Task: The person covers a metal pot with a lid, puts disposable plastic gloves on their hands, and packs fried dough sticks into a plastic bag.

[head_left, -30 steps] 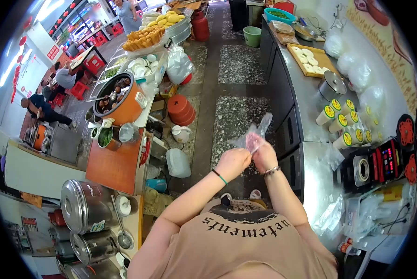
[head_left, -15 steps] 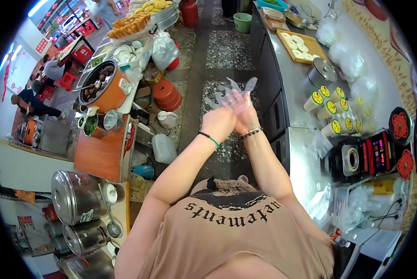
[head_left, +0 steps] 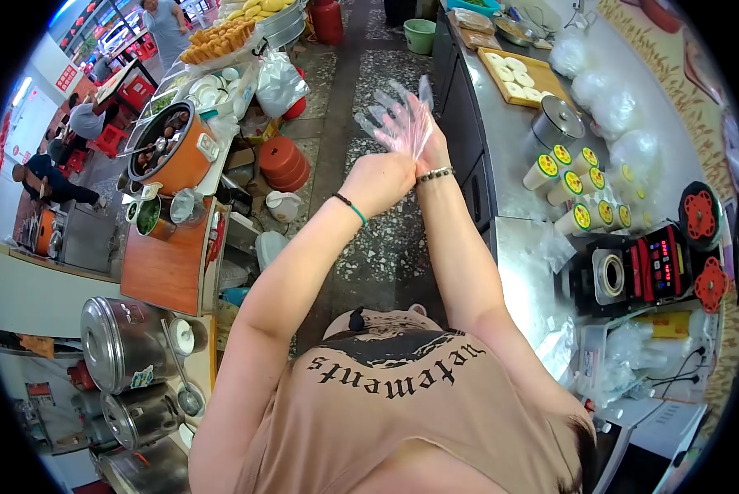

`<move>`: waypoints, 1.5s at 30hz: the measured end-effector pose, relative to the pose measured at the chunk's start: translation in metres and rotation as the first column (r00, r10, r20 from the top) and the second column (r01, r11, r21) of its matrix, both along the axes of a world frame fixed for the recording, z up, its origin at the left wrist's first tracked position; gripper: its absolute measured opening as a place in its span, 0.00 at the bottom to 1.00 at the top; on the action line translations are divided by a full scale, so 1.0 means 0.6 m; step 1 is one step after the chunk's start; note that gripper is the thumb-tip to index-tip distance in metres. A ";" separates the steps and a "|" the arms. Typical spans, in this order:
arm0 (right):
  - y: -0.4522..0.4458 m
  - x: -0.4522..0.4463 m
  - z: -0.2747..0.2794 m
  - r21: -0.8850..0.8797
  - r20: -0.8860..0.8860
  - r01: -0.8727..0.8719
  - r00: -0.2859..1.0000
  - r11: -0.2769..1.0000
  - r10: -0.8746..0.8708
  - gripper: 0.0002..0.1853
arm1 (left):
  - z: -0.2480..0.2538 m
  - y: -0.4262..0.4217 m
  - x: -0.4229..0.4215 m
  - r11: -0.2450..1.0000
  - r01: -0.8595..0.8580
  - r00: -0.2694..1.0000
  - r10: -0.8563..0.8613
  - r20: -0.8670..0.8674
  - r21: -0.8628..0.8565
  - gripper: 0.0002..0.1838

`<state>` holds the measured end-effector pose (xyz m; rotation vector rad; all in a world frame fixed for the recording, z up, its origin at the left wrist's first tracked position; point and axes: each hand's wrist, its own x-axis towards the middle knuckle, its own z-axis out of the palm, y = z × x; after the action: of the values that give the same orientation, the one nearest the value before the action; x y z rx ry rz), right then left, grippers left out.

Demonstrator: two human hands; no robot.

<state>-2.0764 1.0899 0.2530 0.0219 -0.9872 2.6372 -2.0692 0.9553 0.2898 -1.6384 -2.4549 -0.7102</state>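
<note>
A clear disposable plastic glove (head_left: 397, 118) is on my right hand (head_left: 432, 146), loose around the fingers and partway down the palm. Inside it my right fingers are spread apart, pointing up and away from me. My left hand (head_left: 382, 175) is closed on the glove's cuff edge, close to the right wrist; its fingertips are partly hidden. A beaded bracelet (head_left: 434, 174) circles the right wrist, and a dark and green band (head_left: 350, 207) the left. Both hands are held over the aisle floor.
On the right, a steel counter (head_left: 524, 255) carries sealed cups (head_left: 565, 188), a lidded pot (head_left: 557, 122), a wooden tray of dough (head_left: 542, 72) and a cup-sealing machine (head_left: 633, 272). At left stand an orange cooker (head_left: 190, 156), fried dough sticks (head_left: 221, 43) and steel pots (head_left: 122, 346). Several people are beyond.
My left hand has pulled the cuff further over the right hand, whose fingers now reach into the glove's finger parts. Both hands have shifted slightly left as the view moved.
</note>
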 end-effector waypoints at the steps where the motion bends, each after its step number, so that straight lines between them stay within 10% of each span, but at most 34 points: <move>1: 0.003 -0.006 0.009 0.004 -0.001 0.000 1.000 1.000 0.000 0.40 | 0.004 0.003 -0.004 0.998 0.002 1.000 -0.003 0.021 0.064 0.12; 5: 0.009 -0.028 0.034 -0.055 0.051 -0.107 0.993 0.993 0.110 0.47 | 0.038 0.006 -0.013 0.993 -0.122 0.992 0.121 0.026 0.006 0.13; 10: -0.019 -0.047 0.046 0.310 0.048 0.021 0.998 0.950 -0.038 0.46 | 0.045 0.026 -0.024 0.896 -0.436 0.900 0.435 0.034 0.081 0.15; 15: 0.007 -0.073 0.010 0.365 0.213 0.044 0.968 0.930 -0.130 0.43 | 0.025 0.017 -0.030 0.952 -0.293 0.953 0.283 -0.113 -0.086 0.15; 18: 0.066 -0.148 -0.073 0.242 0.176 -0.193 0.972 0.951 0.153 0.47 | 0.023 0.009 -0.041 0.975 -0.200 0.973 0.186 -0.139 -0.094 0.17; 23: 0.005 -0.070 0.023 0.409 0.271 0.133 0.927 0.903 -0.259 0.47 | -0.004 0.016 -0.053 0.989 -0.077 0.996 0.069 -0.061 -0.125 0.16; 25: 0.013 -0.086 0.004 0.369 0.307 0.234 0.883 0.900 -0.355 0.42 | -0.002 0.010 -0.046 0.988 -0.110 0.971 0.083 0.226 0.110 0.17; 27: 0.034 -0.097 0.003 0.849 0.294 -0.007 0.837 0.528 -0.462 0.33 | -0.006 0.007 -0.045 0.981 -0.151 0.937 0.103 0.334 0.121 0.12; 28: 0.012 -0.132 0.006 0.610 0.669 -0.221 0.659 0.761 -0.344 0.27 | -0.012 0.007 -0.051 0.920 -0.217 0.950 0.122 0.289 0.326 0.11; 29: 0.005 -0.106 -0.017 0.808 0.412 -0.098 0.799 0.581 -0.439 0.28 | -0.018 0.006 -0.057 0.815 -0.263 0.956 0.149 0.253 0.516 0.13; 30: -0.005 -0.115 -0.043 1.000 -0.012 0.019 0.765 0.004 -0.644 0.28 | -0.023 -0.001 -0.076 0.833 -0.221 0.975 0.175 0.137 0.507 0.17; 31: -0.005 -0.118 -0.070 0.810 -0.461 0.056 0.678 -0.584 -0.573 0.27 | -0.019 -0.009 -0.086 0.857 -0.247 0.969 0.203 0.144 0.452 0.16; 33: -0.046 -0.081 -0.023 0.683 -0.551 -0.073 0.603 -0.727 -0.577 0.24 | -0.023 -0.030 -0.115 0.963 -0.098 0.990 0.068 0.124 0.253 0.12; 34: -0.063 -0.055 0.031 0.713 -0.285 -0.277 0.725 -0.645 -0.627 0.23 | 0.032 -0.028 -0.105 0.992 -0.103 0.944 0.120 0.308 -0.071 0.11; 36: -0.060 -0.056 -0.018 0.657 -0.459 -0.181 0.674 -0.732 -0.579 0.30 | -0.030 -0.015 -0.125 0.994 -0.098 0.989 0.092 0.115 0.047 0.12; 39: -0.042 -0.051 -0.103 0.754 -0.140 -0.369 0.718 -0.544 -0.682 0.35 | -0.112 0.004 -0.124 1.000 -0.012 0.992 0.008 0.127 0.026 0.07; 45: 0.055 0.128 -0.116 0.683 0.121 -0.652 0.546 -0.330 -0.829 0.38 | -0.208 0.136 -0.076 0.940 0.326 0.789 -0.214 0.576 -0.099 0.06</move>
<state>-1.9995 1.1231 0.1833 -1.0462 -2.9439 0.0928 -2.1148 1.0369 0.1651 -2.1475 -2.7627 -1.1731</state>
